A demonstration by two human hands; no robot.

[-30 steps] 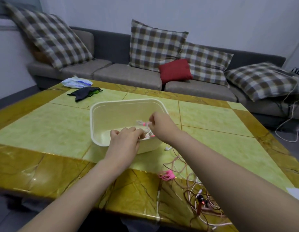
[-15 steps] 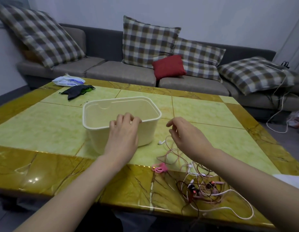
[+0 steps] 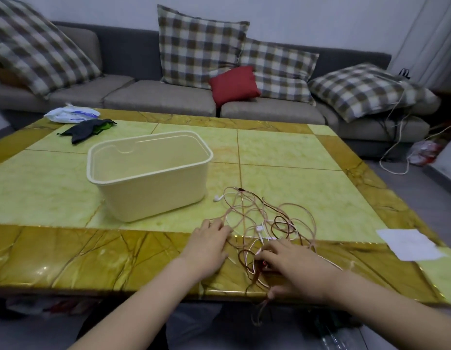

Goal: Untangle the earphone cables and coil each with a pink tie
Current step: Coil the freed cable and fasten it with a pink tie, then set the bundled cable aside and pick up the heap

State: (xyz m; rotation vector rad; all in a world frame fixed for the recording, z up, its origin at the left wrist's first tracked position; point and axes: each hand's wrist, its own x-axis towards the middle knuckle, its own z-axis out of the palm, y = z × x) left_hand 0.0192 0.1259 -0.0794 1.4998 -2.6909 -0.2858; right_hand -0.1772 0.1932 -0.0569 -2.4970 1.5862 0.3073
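Cables [image 3: 261, 224] are lying tangled on the counter [image 3: 68, 253] right of the tub [image 3: 153, 188]; left hand [image 3: 209, 245] is resting flat, fingers [image 3: 218, 227] straight, on their edge; right hand [image 3: 295, 270] fingers are curling round dark loops

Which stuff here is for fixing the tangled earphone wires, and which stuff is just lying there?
For the job: tangled earphone cables, white earbud, left hand and right hand at the tangle, perhaps the cream tub.
Just lying about: sheet of paper, black cloth, wipes packet, red cushion on the sofa.
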